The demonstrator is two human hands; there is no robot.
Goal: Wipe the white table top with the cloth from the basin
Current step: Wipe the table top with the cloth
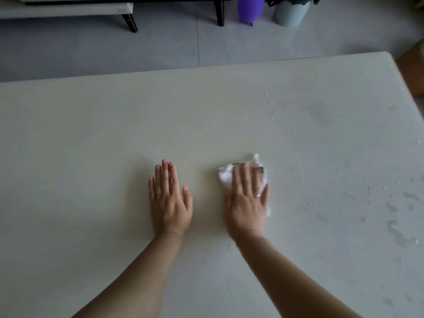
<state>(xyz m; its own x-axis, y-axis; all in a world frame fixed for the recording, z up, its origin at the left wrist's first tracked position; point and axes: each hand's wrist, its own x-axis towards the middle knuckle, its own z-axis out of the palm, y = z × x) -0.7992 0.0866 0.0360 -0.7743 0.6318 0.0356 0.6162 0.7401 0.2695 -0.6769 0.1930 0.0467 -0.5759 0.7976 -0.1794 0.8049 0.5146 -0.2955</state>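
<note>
While left hand (170, 203) lies flat, right hand (247, 199) presses open-palmed on crumpled white cloth (225, 177)

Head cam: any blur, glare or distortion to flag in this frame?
Head view: right hand and cloth are motion-smeared; left hand, flat on the table, is sharp. Light is dim and soft, no hard shadows; faint sheen on the wet patches at right. Table's far edge bows slightly, wide-angle distortion.
</note>
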